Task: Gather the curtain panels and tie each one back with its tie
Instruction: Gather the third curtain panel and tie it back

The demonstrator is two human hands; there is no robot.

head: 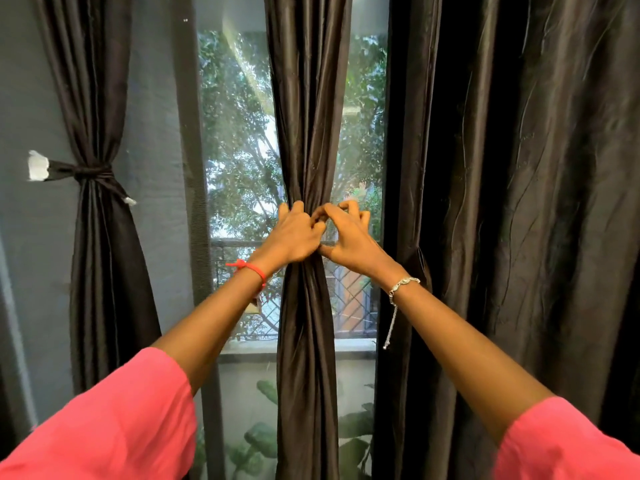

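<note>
Fingers of the left hand (297, 235) are clasping the soft, likely slippery middle panel (308, 98) at its waist; those of the right hand (348, 239) are curling, hold unclear.

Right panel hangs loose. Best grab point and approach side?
Probably its free left edge, at about the height of the left panel's tie. Come from the window side and sweep right: the right panel hangs spread in vertical folds, so a hand wrapped round that edge can bunch them.
</note>
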